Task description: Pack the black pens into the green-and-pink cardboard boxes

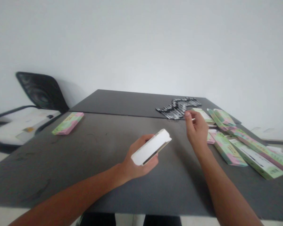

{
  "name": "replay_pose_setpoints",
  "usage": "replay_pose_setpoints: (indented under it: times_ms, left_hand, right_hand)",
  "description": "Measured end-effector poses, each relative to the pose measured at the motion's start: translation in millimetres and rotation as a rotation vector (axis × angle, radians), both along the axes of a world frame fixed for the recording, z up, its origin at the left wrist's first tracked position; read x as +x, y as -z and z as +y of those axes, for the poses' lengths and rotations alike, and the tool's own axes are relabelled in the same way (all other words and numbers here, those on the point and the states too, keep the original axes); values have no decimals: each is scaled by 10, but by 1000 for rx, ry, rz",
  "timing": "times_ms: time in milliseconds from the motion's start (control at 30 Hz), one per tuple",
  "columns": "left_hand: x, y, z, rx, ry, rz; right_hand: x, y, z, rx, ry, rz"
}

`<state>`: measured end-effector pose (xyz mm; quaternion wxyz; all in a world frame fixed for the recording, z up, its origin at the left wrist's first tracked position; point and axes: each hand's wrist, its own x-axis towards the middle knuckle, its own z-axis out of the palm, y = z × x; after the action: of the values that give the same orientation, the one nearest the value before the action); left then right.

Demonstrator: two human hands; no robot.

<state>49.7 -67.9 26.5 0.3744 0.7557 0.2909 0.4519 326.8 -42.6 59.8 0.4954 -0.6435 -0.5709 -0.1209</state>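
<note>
Now your left hand (141, 153) holds a white box (151, 147) above the counter (61, 166).
Your fingers wrap around the box from below, and it sits tilted in your palm. Your right hand (196, 129) is pinched narrow, though anything in it is too small to tell. It hovers just beside green-and-pink boxes (228, 149) and near a heap of black-and-white sticks (176, 108). Another green-and-pink box (68, 123) lies well apart at the counter's far left.
</note>
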Motion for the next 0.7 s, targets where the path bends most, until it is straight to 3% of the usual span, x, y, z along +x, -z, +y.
replay_pose_setpoints:
  times_ms: [233, 467, 700]
  left_hand:
    - [59, 8, 61, -70, -31, -57]
    - [83, 72, 199, -185, -75, -120]
    - [105, 58, 240, -311, -70, -213]
  right_hand:
    - [289, 457, 384, -252, -27, -261]
    - [246, 401, 952, -442, 37, -384]
    - [136, 496, 1090, -555, 85, -399]
